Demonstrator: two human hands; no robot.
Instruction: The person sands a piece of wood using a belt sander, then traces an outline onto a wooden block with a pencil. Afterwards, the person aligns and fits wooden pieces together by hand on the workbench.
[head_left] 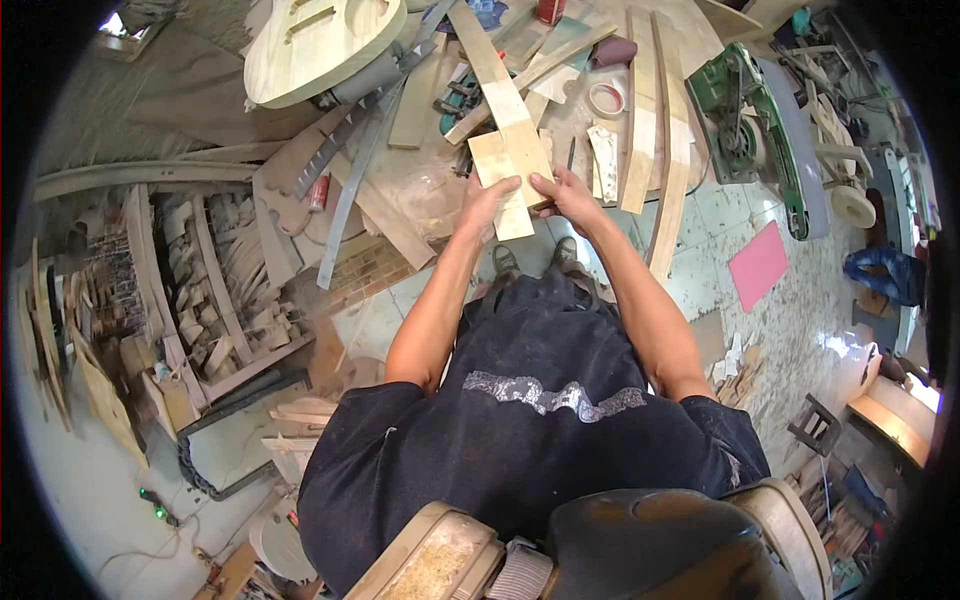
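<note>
Over the near edge of the workbench, my left hand [484, 205] grips a short pale wooden board [502, 214], its thumb lying on the upper face. The fingers beneath are hidden. Beside it, my right hand [568, 198] is closed on the near end of a long wooden strip [515, 120], thumb on top. Strip and board overlap at an angle, and the strip reaches back across the bench. A dark pencil-like stick [571, 153] lies just beyond my right hand, near a roll of tape [606, 99].
A guitar body [330, 50] sits at the bench's far left. Long wooden strips [641, 120] overhang its right side, close to a green belt machine [735, 130]. A metal straightedge [350, 205] juts out at left, above a rack of wood offcuts [225, 290]. Pink sheet [757, 265] lies on the floor.
</note>
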